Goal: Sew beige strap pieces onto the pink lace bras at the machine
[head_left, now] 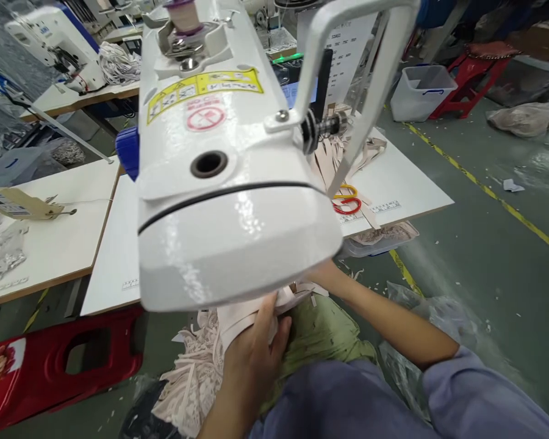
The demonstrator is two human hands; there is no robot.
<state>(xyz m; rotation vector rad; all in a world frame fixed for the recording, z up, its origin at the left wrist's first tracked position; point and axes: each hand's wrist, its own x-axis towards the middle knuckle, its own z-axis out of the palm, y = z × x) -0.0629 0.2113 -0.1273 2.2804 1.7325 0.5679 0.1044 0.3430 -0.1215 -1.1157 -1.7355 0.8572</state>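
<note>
A white sewing machine [238, 231] fills the middle of the view and hides its needle area. Below its head, my left hand [256, 347] is closed on a beige fabric piece [238, 317], pinching it between thumb and fingers. My right hand [324, 277] is by the far end of the same cloth, under the machine's right edge; its fingers are mostly hidden. Beige lace fabric [194, 378] hangs in a heap to the left of my left hand. Green cloth [324, 332] covers my lap beneath both hands.
Scissors with red and yellow handles [348, 204] lie on the white table [412, 183], near beige straps [333, 161]. A red stool [64, 366] is at lower left. A clear bin [421, 94] and another red stool [476, 76] stand at upper right. Plastic bags litter the floor.
</note>
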